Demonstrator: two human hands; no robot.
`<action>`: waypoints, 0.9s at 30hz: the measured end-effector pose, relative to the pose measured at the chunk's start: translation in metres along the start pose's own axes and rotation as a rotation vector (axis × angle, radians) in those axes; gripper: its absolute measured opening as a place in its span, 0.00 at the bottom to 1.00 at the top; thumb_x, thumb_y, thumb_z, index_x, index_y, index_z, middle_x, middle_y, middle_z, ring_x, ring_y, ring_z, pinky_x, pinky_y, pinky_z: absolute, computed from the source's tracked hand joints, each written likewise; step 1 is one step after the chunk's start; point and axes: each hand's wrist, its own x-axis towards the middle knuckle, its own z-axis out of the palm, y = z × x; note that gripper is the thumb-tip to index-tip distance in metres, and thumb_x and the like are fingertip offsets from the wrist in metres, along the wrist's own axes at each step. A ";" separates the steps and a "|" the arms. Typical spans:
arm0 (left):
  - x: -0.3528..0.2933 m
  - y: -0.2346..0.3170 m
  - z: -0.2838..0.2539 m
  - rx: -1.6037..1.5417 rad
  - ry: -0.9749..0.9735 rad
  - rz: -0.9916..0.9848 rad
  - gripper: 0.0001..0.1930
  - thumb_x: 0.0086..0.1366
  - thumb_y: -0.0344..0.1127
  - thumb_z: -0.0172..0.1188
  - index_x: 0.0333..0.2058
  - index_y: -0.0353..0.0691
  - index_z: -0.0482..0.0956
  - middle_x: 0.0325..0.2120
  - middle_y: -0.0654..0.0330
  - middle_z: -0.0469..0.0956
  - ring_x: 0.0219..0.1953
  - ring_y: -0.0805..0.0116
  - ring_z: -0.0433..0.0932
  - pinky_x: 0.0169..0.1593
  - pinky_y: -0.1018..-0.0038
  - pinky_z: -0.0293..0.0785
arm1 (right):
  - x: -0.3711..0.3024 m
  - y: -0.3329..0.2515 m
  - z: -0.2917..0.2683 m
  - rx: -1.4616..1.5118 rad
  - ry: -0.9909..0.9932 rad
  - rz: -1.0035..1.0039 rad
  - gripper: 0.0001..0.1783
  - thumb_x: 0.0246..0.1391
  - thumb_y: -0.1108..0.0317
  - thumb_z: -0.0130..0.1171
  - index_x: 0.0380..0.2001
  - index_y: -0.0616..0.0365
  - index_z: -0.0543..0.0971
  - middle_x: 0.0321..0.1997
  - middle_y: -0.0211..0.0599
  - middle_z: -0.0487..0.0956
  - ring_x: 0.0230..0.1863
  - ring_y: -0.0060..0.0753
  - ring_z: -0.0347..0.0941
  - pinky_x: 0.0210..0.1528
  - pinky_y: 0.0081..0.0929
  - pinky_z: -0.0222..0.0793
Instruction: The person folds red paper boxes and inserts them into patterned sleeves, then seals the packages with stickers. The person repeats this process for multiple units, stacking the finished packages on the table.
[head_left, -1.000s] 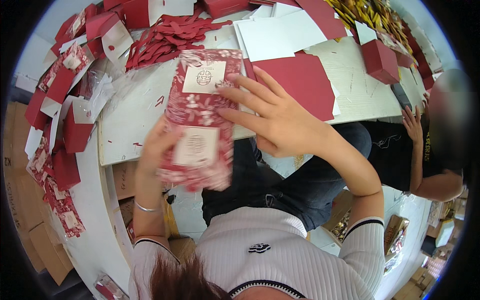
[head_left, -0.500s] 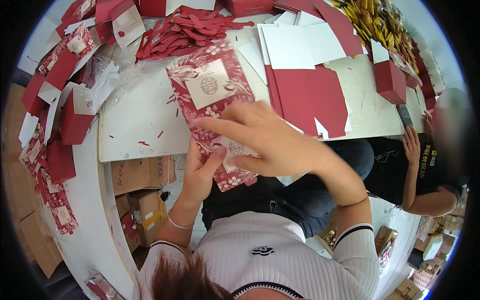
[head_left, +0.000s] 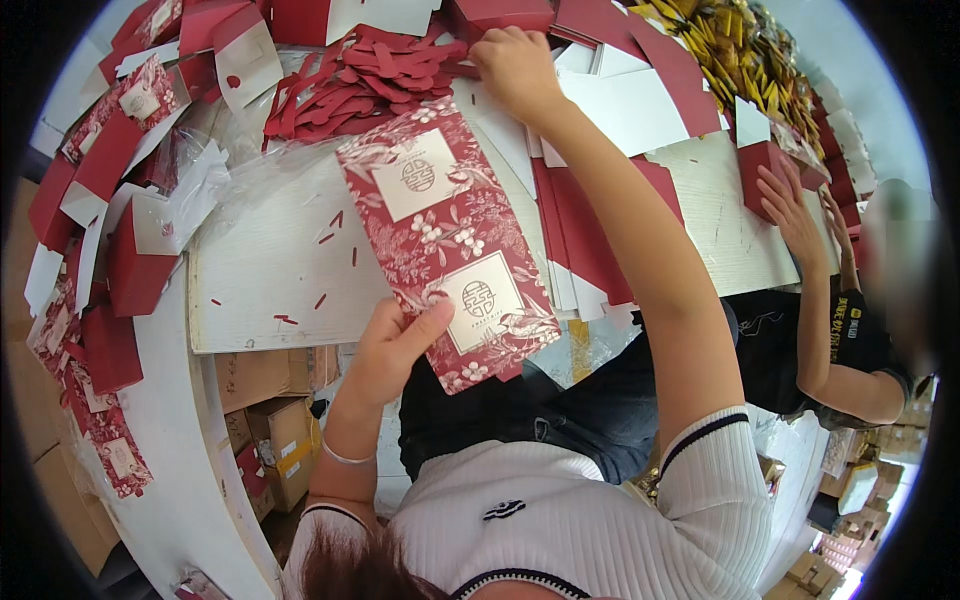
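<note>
In front of the red strips (head_left: 370, 80), the left hand (head_left: 388, 348) pinched a floral card (head_left: 450, 235); beside them, the right hand (head_left: 517, 72) curled (grip unclear).

Brown cartons (head_left: 283, 440) beneath white table (head_left: 255, 265)

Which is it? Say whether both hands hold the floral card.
No: the left hand alone holds the floral card; the right hand is beyond it.

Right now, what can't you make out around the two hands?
Head view, whether the right hand grips anything: its own back hides this.
Head view, most fingers of the left hand: covered by the floral-printed red card.
Head view, that card's underside: faces away.
Head view, far end of the red box beyond the right hand: cut off by the upper edge.
</note>
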 end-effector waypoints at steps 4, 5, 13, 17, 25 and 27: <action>-0.004 0.012 -0.015 0.257 0.132 -0.026 0.14 0.65 0.40 0.47 0.36 0.33 0.73 0.30 0.61 0.75 0.30 0.81 0.70 0.32 0.82 0.67 | -0.022 0.012 -0.059 0.419 0.234 0.242 0.09 0.49 0.67 0.50 0.27 0.60 0.77 0.23 0.38 0.77 0.25 0.38 0.74 0.28 0.32 0.67; -0.007 0.021 -0.033 0.274 0.006 -0.008 0.18 0.64 0.45 0.47 0.35 0.32 0.72 0.28 0.59 0.75 0.26 0.81 0.70 0.28 0.83 0.66 | -0.034 0.015 -0.085 0.637 0.243 0.343 0.10 0.50 0.67 0.50 0.28 0.62 0.77 0.22 0.37 0.77 0.25 0.32 0.73 0.29 0.28 0.66; -0.024 0.051 0.053 0.324 -0.233 0.379 0.34 0.60 0.53 0.51 0.54 0.28 0.59 0.23 0.57 0.74 0.17 0.81 0.65 0.19 0.88 0.60 | -0.131 -0.032 -0.211 1.578 0.231 0.658 0.08 0.52 0.72 0.51 0.30 0.66 0.76 0.22 0.35 0.76 0.23 0.20 0.71 0.31 0.16 0.65; -0.017 0.040 0.099 0.162 -0.038 0.422 0.19 0.62 0.34 0.50 0.50 0.31 0.65 0.16 0.64 0.68 0.13 0.84 0.60 0.17 0.89 0.55 | -0.166 -0.062 -0.225 1.669 0.221 0.686 0.06 0.52 0.74 0.52 0.31 0.65 0.77 0.24 0.35 0.77 0.22 0.19 0.71 0.27 0.14 0.65; -0.004 0.012 0.120 0.241 -0.084 0.241 0.07 0.59 0.26 0.49 0.37 0.34 0.70 0.12 0.70 0.61 0.10 0.86 0.54 0.14 0.87 0.45 | -0.207 -0.067 -0.227 2.094 0.325 0.359 0.16 0.44 0.71 0.58 0.38 0.68 0.73 0.26 0.43 0.76 0.29 0.32 0.71 0.34 0.27 0.65; -0.005 0.009 0.128 0.213 -0.070 0.282 0.07 0.60 0.26 0.49 0.38 0.36 0.68 0.14 0.69 0.62 0.10 0.85 0.54 0.14 0.87 0.46 | -0.210 -0.065 -0.227 1.881 0.407 0.401 0.05 0.45 0.69 0.59 0.25 0.59 0.77 0.20 0.36 0.73 0.26 0.28 0.66 0.30 0.25 0.58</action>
